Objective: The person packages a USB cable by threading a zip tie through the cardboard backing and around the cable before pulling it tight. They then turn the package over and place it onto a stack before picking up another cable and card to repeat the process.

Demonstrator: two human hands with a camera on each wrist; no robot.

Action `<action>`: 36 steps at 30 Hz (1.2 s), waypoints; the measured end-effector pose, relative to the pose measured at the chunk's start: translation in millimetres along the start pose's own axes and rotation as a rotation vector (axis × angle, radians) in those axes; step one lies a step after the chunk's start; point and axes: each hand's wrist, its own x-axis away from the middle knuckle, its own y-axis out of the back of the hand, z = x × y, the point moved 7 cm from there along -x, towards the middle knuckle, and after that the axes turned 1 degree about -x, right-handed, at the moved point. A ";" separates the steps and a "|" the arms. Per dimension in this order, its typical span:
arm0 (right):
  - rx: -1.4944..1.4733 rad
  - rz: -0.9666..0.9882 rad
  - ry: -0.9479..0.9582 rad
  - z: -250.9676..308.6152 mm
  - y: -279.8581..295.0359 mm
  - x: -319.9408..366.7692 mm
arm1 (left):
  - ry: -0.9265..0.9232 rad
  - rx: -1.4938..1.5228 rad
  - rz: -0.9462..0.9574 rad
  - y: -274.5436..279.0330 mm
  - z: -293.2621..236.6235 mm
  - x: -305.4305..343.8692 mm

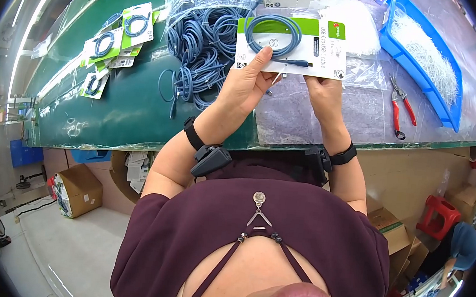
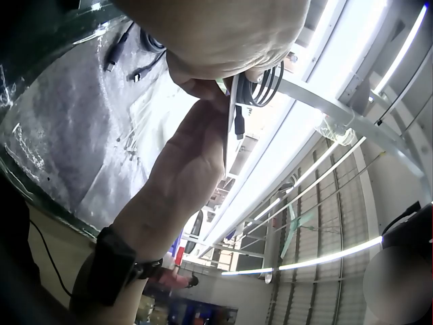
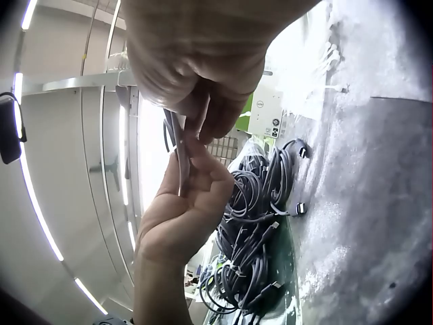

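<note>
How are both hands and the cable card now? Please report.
Left hand gripping USB-C cable card at lower left; right hand pinching its lower edge. Blue coiled cable on front. Red-handled cutters apart, at right; no obstruction seen.

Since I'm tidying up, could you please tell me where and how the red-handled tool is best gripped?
Probably around both red handles, from the near table edge: the tool lies with handles spread toward the person, metal tips pointing away.

The card [image 1: 308,48] is made of smooth paperboard, the coiled cable [image 1: 296,37] is sheathed in matt plastic, and the tabletop [image 1: 123,99] is finished glossy.
</note>
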 end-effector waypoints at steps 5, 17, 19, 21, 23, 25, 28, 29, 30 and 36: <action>-0.377 -0.067 -0.049 -2.6 5.1 5.9 | -0.109 -0.036 0.008 0.9 -5.6 1.2; 0.813 0.100 0.845 107.7 -26.4 19.3 | -0.238 -0.204 0.025 -10.7 -8.0 13.3; 0.749 0.122 0.809 98.4 -26.9 17.7 | -0.236 -0.201 0.018 -6.2 -9.0 16.4; 0.739 0.137 0.811 93.0 -29.1 20.9 | -0.213 -0.139 0.028 -4.8 -7.4 15.8; 0.726 0.154 0.822 91.6 -29.7 23.2 | -0.204 -0.106 0.040 -5.3 -7.5 14.8; 0.770 0.151 0.853 93.8 -30.1 27.9 | -0.185 -0.082 0.052 -4.4 -7.2 15.2; 0.861 0.140 0.917 97.4 -30.4 34.2 | -0.184 -0.071 0.058 -8.7 -6.9 17.7; 0.832 0.122 0.931 99.0 -29.2 34.5 | -0.193 -0.073 0.052 -10.9 -7.9 20.3; 0.803 0.104 0.943 100.3 -28.3 34.9 | -0.203 -0.075 0.046 -12.0 -8.8 23.1; 0.664 0.006 0.987 105.6 -22.9 40.2 | -0.701 -0.840 0.094 -29.6 -39.0 50.9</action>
